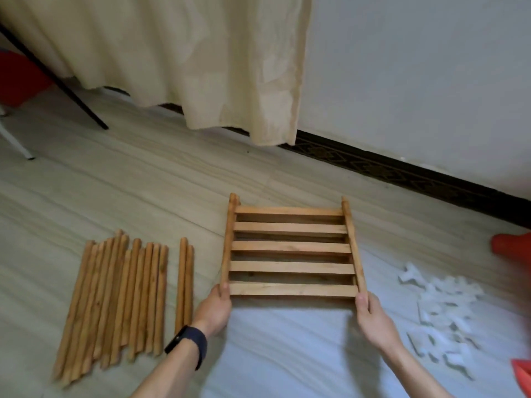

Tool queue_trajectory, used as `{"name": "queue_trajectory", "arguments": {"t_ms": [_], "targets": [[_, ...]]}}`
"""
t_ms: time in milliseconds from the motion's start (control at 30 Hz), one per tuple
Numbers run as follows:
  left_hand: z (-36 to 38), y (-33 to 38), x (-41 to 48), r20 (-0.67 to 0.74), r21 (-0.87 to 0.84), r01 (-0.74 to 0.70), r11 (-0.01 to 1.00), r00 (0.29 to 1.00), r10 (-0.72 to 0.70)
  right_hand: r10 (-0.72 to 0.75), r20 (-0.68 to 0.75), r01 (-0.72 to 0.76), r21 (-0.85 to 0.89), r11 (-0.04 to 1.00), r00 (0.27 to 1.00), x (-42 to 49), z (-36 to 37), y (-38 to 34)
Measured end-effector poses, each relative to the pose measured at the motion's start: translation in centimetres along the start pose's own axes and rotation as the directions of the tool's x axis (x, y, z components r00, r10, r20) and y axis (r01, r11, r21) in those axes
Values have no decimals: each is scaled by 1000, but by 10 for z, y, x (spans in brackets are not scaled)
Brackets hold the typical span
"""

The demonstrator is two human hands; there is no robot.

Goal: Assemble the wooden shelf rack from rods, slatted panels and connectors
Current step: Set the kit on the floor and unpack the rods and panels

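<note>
The grip of the left hand [214, 307] is closed around the near end of the left side rod of a light brown wooden slatted panel [290, 248], with the thumb on top. The right hand [373, 315] holds the near end of the right side rod in the same way.

The panel has five flat slats that lie across two round side rods. In the gaps darker wood shows below, and I cannot tell if this is a second panel. The panel is in front of the person, partly over a white sheet [287, 354] on the pale wood-pattern floor [143, 182].

To the left, a row of round wooden rods [115, 297] lies on the floor. To the right, a pile of small white connectors [442, 311] lies on the sheet.
</note>
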State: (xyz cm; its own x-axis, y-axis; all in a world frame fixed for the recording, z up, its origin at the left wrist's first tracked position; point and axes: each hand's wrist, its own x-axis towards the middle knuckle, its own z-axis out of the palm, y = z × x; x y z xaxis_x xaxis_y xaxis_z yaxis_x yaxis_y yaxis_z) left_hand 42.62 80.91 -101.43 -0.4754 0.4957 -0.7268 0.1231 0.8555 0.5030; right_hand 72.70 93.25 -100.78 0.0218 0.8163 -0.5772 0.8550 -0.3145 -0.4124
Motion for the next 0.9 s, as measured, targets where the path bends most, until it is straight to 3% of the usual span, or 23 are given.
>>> {"name": "queue_trajectory", "arguments": {"t_ms": [100, 167, 300, 400, 567, 700, 767, 833, 900], "targets": [[5, 6, 7, -43, -232, 66, 971, 996, -78, -110, -57, 112, 23, 993, 992, 11, 3, 4], [5, 13, 18, -66, -300, 54, 952, 995, -77, -129, -74, 134, 77, 988, 989, 25, 2, -3], [-3, 44, 51, -120, -382, -9, 924, 992, -40, -133, -55, 141, 176, 974, 990, 66, -12, -34], [-12, 71, 86, -163, -280, -85, 956, 986, 40, -122, -82, 136, 182, 974, 989, 105, -25, -60], [-19, 98, 123, -159, -154, -139, 978, 981, 114, -65, -94, 74, 92, 993, 993, 151, -40, -85], [-16, 109, 112, -228, 18, -230, 973, 947, 228, -160, -114, 130, -232, 964, 980, 149, -44, -85], [-17, 110, 107, -260, -130, -236, 963, 945, 196, -260, -169, 184, -367, 912, 951, 145, -45, -77], [-22, 107, 93, -253, -261, -247, 933, 950, 181, -310, -202, 229, -345, 910, 929, 134, -44, -69], [-27, 94, 71, -247, -289, -278, 916, 946, 210, -362, -241, 301, -255, 919, 900, 111, -40, -55]]}}
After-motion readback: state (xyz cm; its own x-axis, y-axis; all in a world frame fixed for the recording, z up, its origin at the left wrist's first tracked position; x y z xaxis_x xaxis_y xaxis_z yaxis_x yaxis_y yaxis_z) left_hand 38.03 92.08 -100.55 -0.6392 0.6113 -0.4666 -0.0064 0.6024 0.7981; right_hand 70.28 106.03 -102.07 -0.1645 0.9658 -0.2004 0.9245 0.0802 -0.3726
